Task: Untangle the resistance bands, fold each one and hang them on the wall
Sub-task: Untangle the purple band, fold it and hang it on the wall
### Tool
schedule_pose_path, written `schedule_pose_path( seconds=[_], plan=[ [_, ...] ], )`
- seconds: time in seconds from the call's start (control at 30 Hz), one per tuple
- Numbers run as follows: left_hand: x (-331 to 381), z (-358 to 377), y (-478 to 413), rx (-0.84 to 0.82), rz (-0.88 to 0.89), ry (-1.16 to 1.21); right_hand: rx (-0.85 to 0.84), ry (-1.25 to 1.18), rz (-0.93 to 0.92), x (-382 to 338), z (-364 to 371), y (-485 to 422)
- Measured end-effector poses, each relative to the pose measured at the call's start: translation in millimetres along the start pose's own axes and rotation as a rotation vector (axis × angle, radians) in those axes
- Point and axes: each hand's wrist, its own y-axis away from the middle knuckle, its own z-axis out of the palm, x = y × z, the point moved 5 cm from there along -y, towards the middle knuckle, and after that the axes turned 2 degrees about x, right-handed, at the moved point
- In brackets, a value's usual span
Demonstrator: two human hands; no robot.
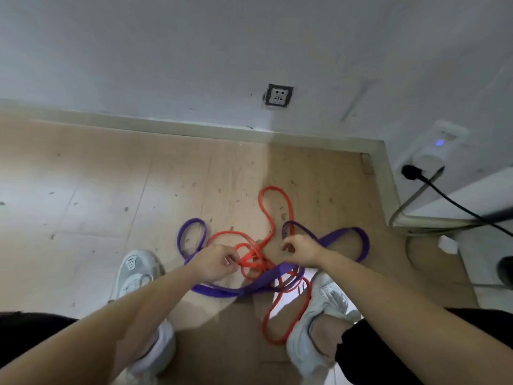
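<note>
A red band (pixel 277 195) and a purple band (pixel 347 232) are being seen tangled together on the wooden floor (pixel 111 176), between two pale shoes (pixel 136 269) and near the foot of the wall (pixel 194 51). The knot in the middle of the red band is being pinched by the left hand (pixel 215 263), with thumb and fingertips closed narrowly on its strands. The right hand (pixel 301 252) is being held just right of the knot, its fingers curled where the purple band passes. Whether that band is being gripped cannot be told. Purple loops are lying left and right of the hands. A red loop is lying on the far side, towards the wall, where a socket (pixel 278 95) is set. A black cable (pixel 458 204) is being seen at the right.
</note>
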Motion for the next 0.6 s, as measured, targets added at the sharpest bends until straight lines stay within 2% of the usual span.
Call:
schedule_pose_path(
  seconds=[0.13, 0.2, 0.37, 0.47, 0.6],
  plan=[
    [-17, 63, 2, -0.142, 0.039, -0.191, -0.095, 0.111, -0.067, 6, 66, -7],
    [-21, 84, 4, -0.179, 0.028, -0.303, -0.100, 0.267, -0.075, 12, 85, -6],
    [-27, 97, 3, -0.143, 0.032, -0.513, 0.065, 0.567, -0.147, 15, 86, -5],
    [-28, 86, -4, -0.138, 0.016, -0.454, 0.067, 0.512, -0.172, 15, 74, -4],
    [-23, 75, -7, -0.124, 0.013, -0.316, -0.046, 0.337, -0.130, 11, 51, 2]
  ],
)
